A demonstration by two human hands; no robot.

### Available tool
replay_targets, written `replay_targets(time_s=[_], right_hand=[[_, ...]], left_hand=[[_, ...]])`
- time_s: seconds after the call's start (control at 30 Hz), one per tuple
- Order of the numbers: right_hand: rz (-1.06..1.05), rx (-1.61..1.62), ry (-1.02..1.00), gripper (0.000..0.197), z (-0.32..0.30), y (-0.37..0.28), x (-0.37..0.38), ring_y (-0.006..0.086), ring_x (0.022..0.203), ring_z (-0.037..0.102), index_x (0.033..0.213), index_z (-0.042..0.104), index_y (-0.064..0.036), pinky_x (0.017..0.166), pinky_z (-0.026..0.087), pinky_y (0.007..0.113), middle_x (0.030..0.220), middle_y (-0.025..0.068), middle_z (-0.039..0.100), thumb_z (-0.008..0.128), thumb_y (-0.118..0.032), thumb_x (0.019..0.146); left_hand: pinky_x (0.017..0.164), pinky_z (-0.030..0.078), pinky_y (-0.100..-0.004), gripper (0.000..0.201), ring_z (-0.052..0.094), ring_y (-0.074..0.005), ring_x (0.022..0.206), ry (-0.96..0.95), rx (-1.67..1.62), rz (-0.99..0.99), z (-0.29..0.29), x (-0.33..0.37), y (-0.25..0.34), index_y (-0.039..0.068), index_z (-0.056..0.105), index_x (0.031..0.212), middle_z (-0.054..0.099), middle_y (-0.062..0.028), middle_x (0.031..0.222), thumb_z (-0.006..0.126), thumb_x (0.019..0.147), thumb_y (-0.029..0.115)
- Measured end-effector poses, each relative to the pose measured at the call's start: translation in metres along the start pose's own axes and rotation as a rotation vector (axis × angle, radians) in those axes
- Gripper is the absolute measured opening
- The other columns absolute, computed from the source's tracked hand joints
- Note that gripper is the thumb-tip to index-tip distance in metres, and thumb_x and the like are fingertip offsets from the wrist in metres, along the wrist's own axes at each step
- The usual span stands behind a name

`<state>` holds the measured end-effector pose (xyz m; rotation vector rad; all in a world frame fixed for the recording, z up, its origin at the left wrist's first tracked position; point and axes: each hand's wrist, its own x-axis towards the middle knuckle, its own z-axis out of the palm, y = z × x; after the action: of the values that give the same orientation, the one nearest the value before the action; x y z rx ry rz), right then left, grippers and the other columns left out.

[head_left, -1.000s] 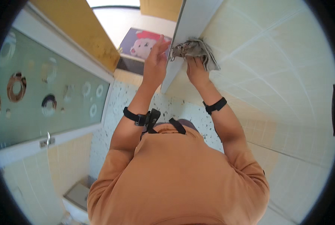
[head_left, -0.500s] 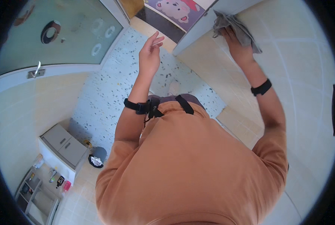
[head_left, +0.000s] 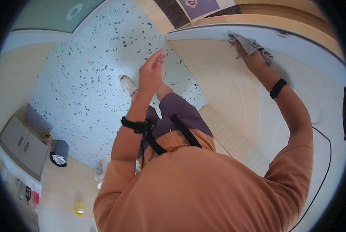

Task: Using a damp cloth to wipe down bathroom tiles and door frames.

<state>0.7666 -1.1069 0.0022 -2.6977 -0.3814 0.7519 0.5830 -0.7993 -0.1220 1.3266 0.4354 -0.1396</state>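
My right hand (head_left: 253, 62) holds a crumpled grey cloth (head_left: 251, 44) against the upper part of the beige tiled wall (head_left: 207, 58). The cloth lies close beside the white frame (head_left: 204, 33) that edges this wall, and it hides part of the fingers. In front of my body, my left hand (head_left: 151, 74) hangs in the air over the speckled floor (head_left: 99, 58). Its fingers are stretched out, slightly bent, and nothing is in them. A black band circles each wrist.
At the left stand a grey two-door cabinet (head_left: 24, 145) and a dark bin (head_left: 60, 149) with a white liner. A yellow container (head_left: 78, 208) is at the lower left. A thin black line (head_left: 330, 150) runs down the right wall. A frosted door panel (head_left: 45, 15) is at the upper left.
The view has shifted, bringing more floor and my legs into sight. My right hand and the cloth are now closer along the white frame. My left hand still hangs free.
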Motion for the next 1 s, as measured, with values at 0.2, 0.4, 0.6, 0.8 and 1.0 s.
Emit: replay_targets(time_s=[0.2,0.4,0.6,0.8,1.0], right_hand=[[-0.202,-0.871,-0.215,0.036,0.112,0.069,0.063,0.0239,0.117,0.05,0.124,0.051,-0.0015,0.092,0.043,0.034,0.134,0.0099,0.045,0.048,-0.017,0.091],[-0.676,-1.776,-0.513,0.048,0.217,0.095,0.127,0.0232,0.13,0.036,0.135,0.039,-0.0022,0.102,0.036,0.037,0.147,0.0088,0.029,0.039,-0.013,0.089],[-0.449,-1.639,-0.7,0.048,0.312,0.15,0.195,0.0224,0.138,0.021,0.136,0.037,-0.0027,0.112,0.019,0.037,0.149,0.0068,0.023,0.034,-0.015,0.09],[-0.478,-1.671,-0.774,0.052,0.405,0.193,0.242,0.0324,0.133,0.027,0.14,0.026,0.0004,0.108,0.025,0.044,0.149,0.0141,0.021,0.037,-0.019,0.094],[-0.557,-1.604,-0.649,0.051,0.488,0.235,0.293,0.031,0.13,0.032,0.137,0.034,-0.0015,0.105,0.03,0.042,0.144,0.0145,0.031,0.043,-0.023,0.091]], left_hand=[[0.089,0.043,-0.0276,0.04,0.058,-0.017,0.101,0.253,-0.179,-0.217,-0.043,-0.006,-0.13,0.005,0.05,0.127,0.061,-0.0111,0.115,0.038,0.09,0.001],[0.092,0.042,-0.0269,0.036,0.057,-0.0164,0.103,0.345,-0.186,-0.303,-0.058,-0.017,-0.21,0.008,0.05,0.128,0.061,-0.0107,0.116,0.041,0.093,0.005],[0.093,0.042,-0.0269,0.037,0.056,-0.0165,0.104,0.36,-0.241,-0.503,-0.053,-0.017,-0.263,0.007,0.052,0.127,0.062,-0.0101,0.114,0.041,0.092,0.001],[0.085,0.042,-0.024,0.035,0.056,-0.0148,0.1,0.393,-0.247,-0.643,-0.068,-0.023,-0.339,0.005,0.054,0.124,0.064,-0.0109,0.108,0.044,0.09,0.001],[0.089,0.039,-0.0285,0.033,0.055,-0.0156,0.099,0.434,-0.268,-0.666,-0.076,-0.017,-0.386,0.007,0.055,0.124,0.064,-0.0089,0.108,0.044,0.092,0.008]])
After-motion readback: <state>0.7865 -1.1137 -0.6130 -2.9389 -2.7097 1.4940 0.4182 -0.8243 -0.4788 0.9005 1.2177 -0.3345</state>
